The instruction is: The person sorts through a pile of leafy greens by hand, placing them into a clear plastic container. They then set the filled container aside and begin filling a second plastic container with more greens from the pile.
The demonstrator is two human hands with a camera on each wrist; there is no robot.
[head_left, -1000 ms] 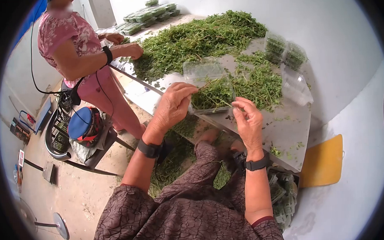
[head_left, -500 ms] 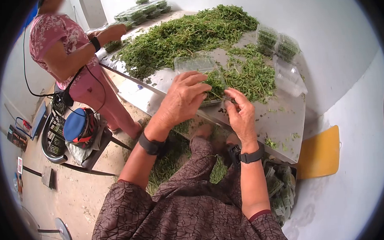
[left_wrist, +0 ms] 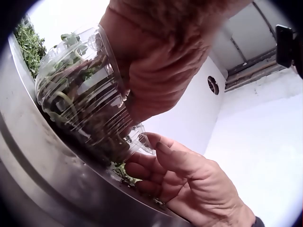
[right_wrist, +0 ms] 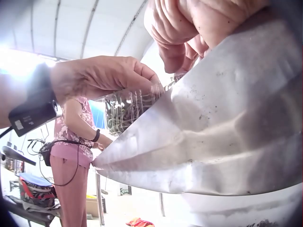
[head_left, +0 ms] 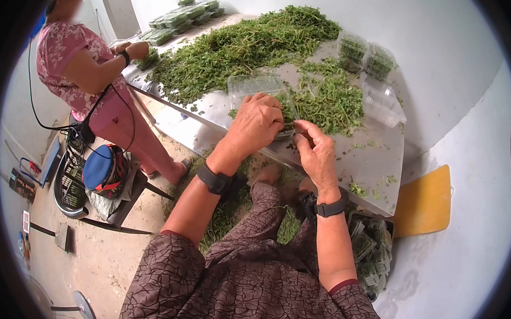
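Note:
A clear plastic container [left_wrist: 78, 90] filled with green stems stands at the table's front edge, its lid [head_left: 253, 85] laid back behind it. The left hand [head_left: 255, 123] reaches down into the container with bent fingers; its fingertips are hidden among the greens. The right hand [head_left: 317, 154] is at the container's right corner, and in the left wrist view the right hand [left_wrist: 189, 177] pinches that corner between thumb and fingers. In the right wrist view the container [right_wrist: 128, 109] shows beneath the left hand [right_wrist: 106, 75].
Loose greens [head_left: 246, 47] are heaped across the table [head_left: 379, 161]. Filled packs [head_left: 186, 17] are stacked at the far left, two more [head_left: 379, 62] at the right beside empty containers [head_left: 382, 101]. A person in pink [head_left: 80, 59] stands at the left. A yellow board [head_left: 425, 204] leans right.
The left hand has lowered into the container and its fingers have bent. The right hand has come closer to the container's corner. The other person's hands have moved over a pack at the left.

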